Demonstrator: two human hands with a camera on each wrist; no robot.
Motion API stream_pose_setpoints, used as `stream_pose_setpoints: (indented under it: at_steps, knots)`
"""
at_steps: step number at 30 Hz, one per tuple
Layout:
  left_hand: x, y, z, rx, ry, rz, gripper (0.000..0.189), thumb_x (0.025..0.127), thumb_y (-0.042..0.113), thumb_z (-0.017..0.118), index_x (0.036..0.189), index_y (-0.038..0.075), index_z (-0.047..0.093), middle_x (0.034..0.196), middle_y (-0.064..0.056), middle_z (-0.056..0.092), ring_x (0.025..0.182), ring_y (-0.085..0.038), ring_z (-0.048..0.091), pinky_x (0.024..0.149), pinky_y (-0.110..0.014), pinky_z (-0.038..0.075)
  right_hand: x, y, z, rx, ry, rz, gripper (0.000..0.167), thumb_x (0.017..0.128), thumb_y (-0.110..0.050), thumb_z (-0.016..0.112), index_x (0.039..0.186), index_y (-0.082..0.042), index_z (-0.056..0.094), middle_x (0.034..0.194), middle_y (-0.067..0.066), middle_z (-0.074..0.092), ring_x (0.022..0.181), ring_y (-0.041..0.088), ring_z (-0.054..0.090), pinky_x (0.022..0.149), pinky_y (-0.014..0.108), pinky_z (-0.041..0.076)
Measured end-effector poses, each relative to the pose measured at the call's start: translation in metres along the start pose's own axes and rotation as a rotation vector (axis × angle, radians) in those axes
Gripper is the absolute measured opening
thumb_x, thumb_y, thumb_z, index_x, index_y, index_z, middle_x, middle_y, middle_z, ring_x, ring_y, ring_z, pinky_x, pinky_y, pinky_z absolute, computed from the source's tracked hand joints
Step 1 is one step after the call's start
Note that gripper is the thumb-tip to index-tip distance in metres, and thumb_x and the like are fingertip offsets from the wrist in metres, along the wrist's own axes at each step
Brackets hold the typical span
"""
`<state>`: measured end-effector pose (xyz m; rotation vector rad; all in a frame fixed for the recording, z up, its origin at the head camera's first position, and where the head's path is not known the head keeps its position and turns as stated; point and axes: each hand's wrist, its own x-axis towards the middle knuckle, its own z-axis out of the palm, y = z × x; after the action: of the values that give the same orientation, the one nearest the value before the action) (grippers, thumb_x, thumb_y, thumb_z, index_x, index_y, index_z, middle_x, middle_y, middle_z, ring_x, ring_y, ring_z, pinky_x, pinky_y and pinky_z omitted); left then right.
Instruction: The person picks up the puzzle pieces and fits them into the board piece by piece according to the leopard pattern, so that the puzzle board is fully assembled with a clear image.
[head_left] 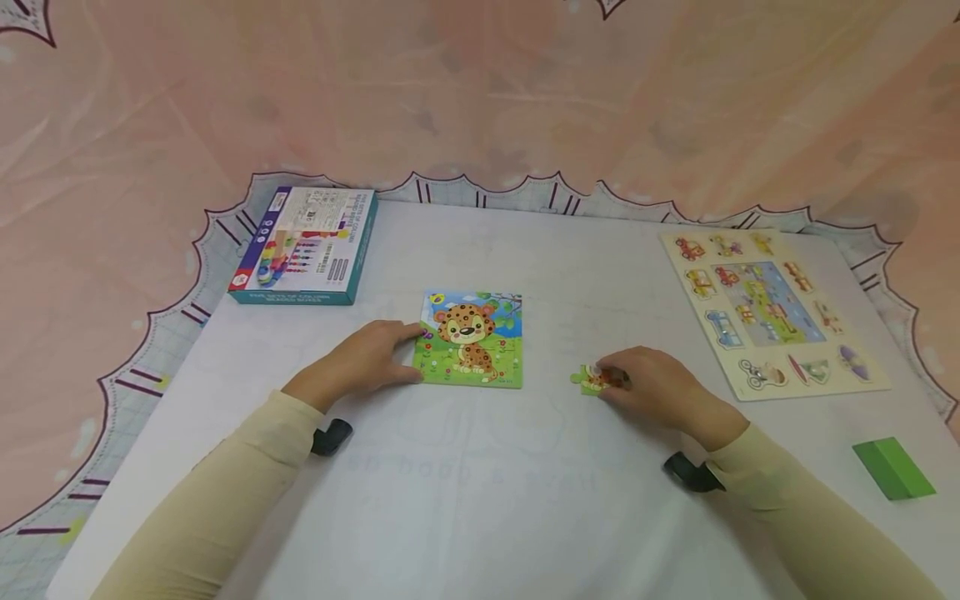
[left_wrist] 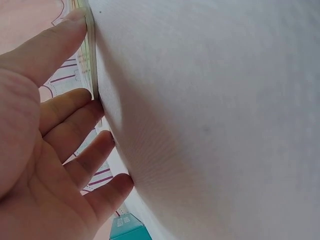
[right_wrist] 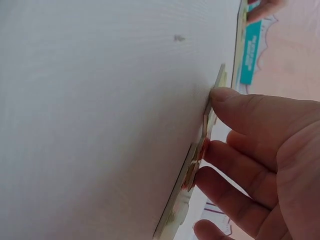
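Observation:
In the head view, a square leopard jigsaw puzzle (head_left: pixel 468 342) lies flat on the white table, with a green and blue picture. My left hand (head_left: pixel 360 358) is at its left side, thumb by the lower left corner and forefinger higher on the same edge. The left wrist view shows the thumb and fingertips touching the thin puzzle board (left_wrist: pixel 91 55), the fingers fairly straight. To the right, my right hand (head_left: pixel 660 387) pinches small puzzle pieces (head_left: pixel 588 379), green and spotted, between thumb and fingers. Seen from the right wrist, the pieces (right_wrist: pixel 197 155) look tilted; the fingers partly cover them.
A teal-sided toy box (head_left: pixel 307 242) lies at the back left. On the right is a vehicle picture board (head_left: pixel 720 333) with a blue middle. A green block (head_left: pixel 892 468) sits near the right edge. The white tablecloth (head_left: pixel 465 517) has a scalloped border.

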<state>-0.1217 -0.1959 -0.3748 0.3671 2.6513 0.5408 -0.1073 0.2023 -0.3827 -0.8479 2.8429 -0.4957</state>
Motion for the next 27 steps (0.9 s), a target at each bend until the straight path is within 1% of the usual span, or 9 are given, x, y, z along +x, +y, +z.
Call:
stream_pose_setpoints:
  at_steps: [10, 15, 22, 27]
  knots:
    - [-0.002, -0.002, 0.0, 0.005, 0.005, 0.001, 0.076, 0.087, 0.031, 0.079, 0.151, 0.008, 0.044, 0.151, -0.021, 0.044, 0.141, -0.041, 0.035, 0.116, -0.055, 0.029, 0.004, -0.005, 0.003, -0.008, 0.018, -0.001, 0.034, 0.086, -0.012, 0.077, 0.116, 0.002, 0.069, 0.106, 0.01, 0.071, 0.103, 0.031, 0.065, 0.091, 0.049, 0.053]
    - [-0.001, -0.002, 0.001, 0.002, 0.006, 0.001, 0.076, 0.087, 0.032, 0.079, 0.151, 0.008, 0.045, 0.151, -0.021, 0.044, 0.141, -0.041, 0.035, 0.116, -0.055, 0.029, 0.01, -0.009, 0.004, 0.004, 0.01, -0.016, 0.033, 0.086, -0.01, 0.076, 0.115, 0.004, 0.068, 0.104, 0.011, 0.071, 0.101, 0.03, 0.065, 0.091, 0.049, 0.053]
    - [0.0, -0.001, 0.001, 0.001, 0.004, 0.003, 0.076, 0.087, 0.033, 0.079, 0.151, 0.008, 0.045, 0.15, -0.021, 0.045, 0.141, -0.041, 0.035, 0.116, -0.055, 0.03, 0.018, -0.017, 0.006, -0.01, 0.011, -0.025, 0.033, 0.086, -0.011, 0.076, 0.114, 0.004, 0.068, 0.104, 0.011, 0.07, 0.1, 0.029, 0.065, 0.091, 0.048, 0.054]
    - [-0.001, 0.0, 0.0, 0.003, 0.003, 0.002, 0.076, 0.088, 0.032, 0.079, 0.151, 0.008, 0.045, 0.15, -0.021, 0.045, 0.141, -0.041, 0.036, 0.115, -0.055, 0.03, 0.024, -0.024, 0.007, -0.009, -0.006, -0.024, 0.034, 0.085, -0.013, 0.077, 0.114, 0.004, 0.069, 0.101, 0.009, 0.07, 0.099, 0.028, 0.064, 0.092, 0.047, 0.054]
